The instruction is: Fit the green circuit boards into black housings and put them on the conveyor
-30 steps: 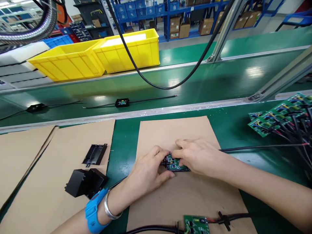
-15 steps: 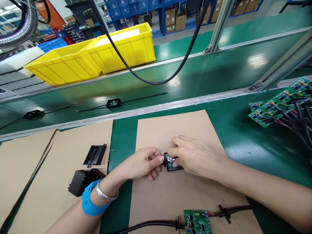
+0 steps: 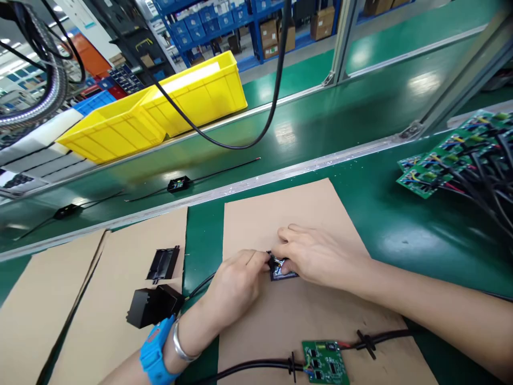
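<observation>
Both your hands meet over a small black-framed circuit unit point(image 3: 276, 272), which lies on the middle cardboard sheet point(image 3: 260, 331) in front of you. Your right hand point(image 3: 316, 255) comes in from the right and grips the unit, thumb on its face and the other fingers curled at its far side. Your left hand point(image 3: 236, 283) is at the unit's left end with its fingers drawn in close — whether they pinch something there, you cannot tell, since the back of the hand hides it. A black cable point(image 3: 200, 284) shows beside that hand, running down toward the left sheet. Your left wrist carries a blue wristband point(image 3: 156, 350) and a silver bangle point(image 3: 179, 342). Nearer you, on the same sheet as the unit, lies a green circuit board point(image 3: 325, 362) with cables leading off both sides. On the left cardboard sheet point(image 3: 120, 262) sit a shallow black casing point(image 3: 163, 264) and, just below it, some boxy black casings point(image 3: 146, 307). A pile of wired green boards point(image 3: 444, 160) lies to the right, well apart from your hands.
</observation>
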Available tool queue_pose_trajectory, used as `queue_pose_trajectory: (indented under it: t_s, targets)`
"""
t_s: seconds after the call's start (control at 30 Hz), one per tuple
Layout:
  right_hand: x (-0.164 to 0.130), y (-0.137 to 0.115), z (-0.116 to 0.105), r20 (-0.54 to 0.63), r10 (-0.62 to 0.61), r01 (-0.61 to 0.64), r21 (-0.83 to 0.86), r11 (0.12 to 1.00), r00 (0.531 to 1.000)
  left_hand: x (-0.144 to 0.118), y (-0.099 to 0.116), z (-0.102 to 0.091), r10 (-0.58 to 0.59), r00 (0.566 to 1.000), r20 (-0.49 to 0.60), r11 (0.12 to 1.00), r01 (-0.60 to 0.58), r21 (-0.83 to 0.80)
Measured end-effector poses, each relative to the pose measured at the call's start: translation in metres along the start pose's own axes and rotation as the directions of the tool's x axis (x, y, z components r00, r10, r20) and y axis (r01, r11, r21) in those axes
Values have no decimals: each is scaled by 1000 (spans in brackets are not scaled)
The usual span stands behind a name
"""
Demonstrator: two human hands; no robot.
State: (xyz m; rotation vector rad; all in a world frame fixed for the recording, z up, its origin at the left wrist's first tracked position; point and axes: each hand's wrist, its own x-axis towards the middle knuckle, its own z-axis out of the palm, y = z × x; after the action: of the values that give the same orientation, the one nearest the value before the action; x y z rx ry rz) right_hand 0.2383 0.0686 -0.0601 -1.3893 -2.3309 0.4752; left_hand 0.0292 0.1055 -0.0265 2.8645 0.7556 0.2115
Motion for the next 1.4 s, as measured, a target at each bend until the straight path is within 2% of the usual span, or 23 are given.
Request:
queue_pose_trajectory:
  t_s: [0.07, 0.13, 0.27, 0.37, 0.53, 0.67, 0.77, 0.9, 1.03, 1.1, 1.2, 1.3, 1.4]
  targets:
    - [0, 1, 1, -21, -11, 11, 14, 1000, 1000, -8, -4, 11, 45, 995, -93, 997, -39, 63]
    - [0, 2, 2, -35, -23, 24, 25, 999, 999, -14, -5, 20, 57, 988, -141, 991, -39, 130]
    - [2, 4, 4, -48, -35, 36, 36, 999, 998, -21, 3, 31, 115, 986, -121, 940, -69, 333]
    - [3, 6, 6, -19, 9, -7, 106, 994, 1000, -23, 11, 35, 98, 988, -119, 906, -39, 421]
    - [9, 1, -7, 44, 88, -95, 197, 976, 995, -25, 13, 32, 71, 990, -118, 926, -21, 378]
    - [28, -9, -22, 262, 216, -241, 65, 968, 941, -28, 11, 33, 58, 993, -105, 931, -15, 366]
    - [45, -15, -23, 354, 237, -240, -37, 970, 905, -29, 9, 36, 2, 996, -88, 945, 27, 326]
    - [60, -23, -20, 410, 242, -215, -113, 970, 880, -26, 4, 30, -69, 998, 12, 979, 65, 191]
    - [49, -25, -31, 343, 213, -189, -102, 977, 915, -23, -1, 12, -27, 995, 94, 996, 19, 89]
    - [32, -21, -40, 293, 181, -170, -62, 983, 939, -24, 0, 2, -30, 998, 58, 995, 24, 96]
    - [-1, -10, -50, 139, 151, -159, 43, 986, 979, -24, 6, -7, -12, 999, -37, 999, 14, 48]
    - [-28, -3, -47, 48, 149, -154, 129, 980, 988, -18, 13, -7, 124, 992, -6, 991, -124, -50]
    - [-37, -1, -29, 68, 144, -152, 144, 978, 987, -7, 16, 1, 264, 962, 77, 964, -261, -40]
